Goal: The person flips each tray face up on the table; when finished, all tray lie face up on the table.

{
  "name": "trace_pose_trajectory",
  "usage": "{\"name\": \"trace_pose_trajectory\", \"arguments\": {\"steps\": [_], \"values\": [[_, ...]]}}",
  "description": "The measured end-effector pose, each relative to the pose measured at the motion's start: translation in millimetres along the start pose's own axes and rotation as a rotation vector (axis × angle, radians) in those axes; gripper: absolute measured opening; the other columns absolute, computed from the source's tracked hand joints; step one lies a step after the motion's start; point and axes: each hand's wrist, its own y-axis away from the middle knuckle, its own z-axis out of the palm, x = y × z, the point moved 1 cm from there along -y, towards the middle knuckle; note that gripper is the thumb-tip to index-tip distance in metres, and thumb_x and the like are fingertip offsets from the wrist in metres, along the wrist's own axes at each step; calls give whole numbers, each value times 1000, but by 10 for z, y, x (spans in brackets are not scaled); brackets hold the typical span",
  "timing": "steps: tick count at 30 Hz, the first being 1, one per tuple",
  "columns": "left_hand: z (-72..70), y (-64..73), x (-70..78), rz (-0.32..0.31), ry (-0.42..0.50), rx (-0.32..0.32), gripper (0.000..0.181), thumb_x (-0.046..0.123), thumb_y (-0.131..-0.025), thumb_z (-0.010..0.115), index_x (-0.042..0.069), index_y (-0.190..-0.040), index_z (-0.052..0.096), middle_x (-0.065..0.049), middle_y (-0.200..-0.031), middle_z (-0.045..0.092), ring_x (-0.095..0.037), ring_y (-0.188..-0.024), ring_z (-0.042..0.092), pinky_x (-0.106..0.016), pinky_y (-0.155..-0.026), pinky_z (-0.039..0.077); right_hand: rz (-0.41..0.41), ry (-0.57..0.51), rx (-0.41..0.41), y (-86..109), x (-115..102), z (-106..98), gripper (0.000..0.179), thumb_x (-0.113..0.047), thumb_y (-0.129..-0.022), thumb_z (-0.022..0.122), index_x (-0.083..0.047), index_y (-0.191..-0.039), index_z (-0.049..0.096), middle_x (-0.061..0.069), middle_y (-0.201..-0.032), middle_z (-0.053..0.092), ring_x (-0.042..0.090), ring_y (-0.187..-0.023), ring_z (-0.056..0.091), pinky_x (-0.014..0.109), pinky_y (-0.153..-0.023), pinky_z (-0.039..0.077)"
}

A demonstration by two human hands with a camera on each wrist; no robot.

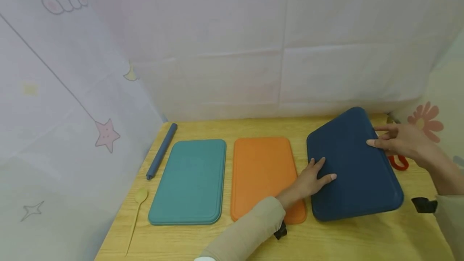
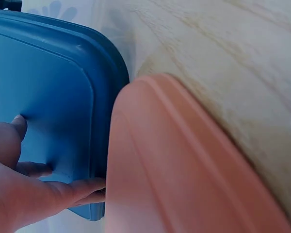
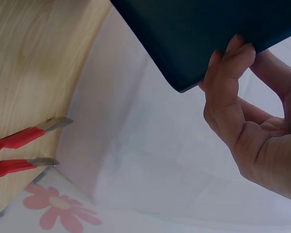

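Observation:
A flat, dark blue rectangular board [image 1: 351, 176] with rounded corners stands tilted, its right side raised off the wooden table [image 1: 253, 241]. My right hand [image 1: 406, 140] pinches that raised side, thumb on the near face and fingers behind it. In the right wrist view its fingers [image 3: 228, 73] are bent at the board's edge, close to a corner. My left hand [image 1: 309, 180] rests with spread fingers on the board near its lower left edge. The left wrist view has the left thumb [image 2: 20, 127] on the blue face. Beside it lies an orange board [image 1: 262, 172], under the left forearm.
A teal board [image 1: 188, 180] lies left of the orange one. Further left are a dark blue rod [image 1: 162, 150] and a yellow spoon [image 1: 139, 200]. A red U-shaped tool [image 3: 14, 145] with two metal tips sits at the table's right edge. Patterned cloth [image 1: 224, 51] hangs behind.

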Motion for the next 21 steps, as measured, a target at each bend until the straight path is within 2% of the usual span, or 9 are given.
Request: {"name": "trace_pose_trajectory", "arguments": {"steps": [9, 14, 18, 20, 21], "values": [[-85, 38, 54, 14, 76, 6, 67, 51, -97, 50, 23, -153, 28, -4, -156, 28, -20, -143, 27, -37, -111, 32, -23, 1, -1, -41, -293, -18, 82, -49, -91, 62, 8, -144, 35, 39, -125, 51, 29, -82, 68, 45, -71, 56], [-182, 74, 120, 28, 153, 21, 65, 51, -97, 48, 27, -154, 26, -1, -156, 29, -17, -142, 28, -36, -111, 31, -43, -94, 29, -72, -469, 30, 81, -47, -91, 63, 7, -145, 35, 39, -125, 51, 30, -84, 69, 41, -72, 57], [-251, 100, 181, 72, 204, 22, 64, 53, -98, 45, 31, -154, 23, 6, -155, 28, -14, -140, 30, -35, -110, 33, -40, -199, 47, -83, -575, 83, 80, -44, -92, 63, 6, -146, 33, 38, -126, 51, 26, -84, 69, 36, -72, 58], [-277, 117, 211, 91, 222, 25, 63, 54, -98, 44, 34, -154, 22, 7, -155, 28, -13, -138, 33, -34, -108, 35, -39, -241, 46, -95, -617, 109, 79, -42, -92, 63, 6, -147, 33, 38, -128, 49, 23, -83, 69, 35, -72, 58], [-290, 128, 226, 94, 244, 23, 62, 54, -98, 44, 36, -153, 22, 8, -154, 29, -13, -133, 42, -34, -104, 41, -39, -253, 42, -102, -635, 121, 78, -42, -93, 63, 6, -147, 33, 38, -129, 48, 21, -83, 69, 34, -72, 58]]}}
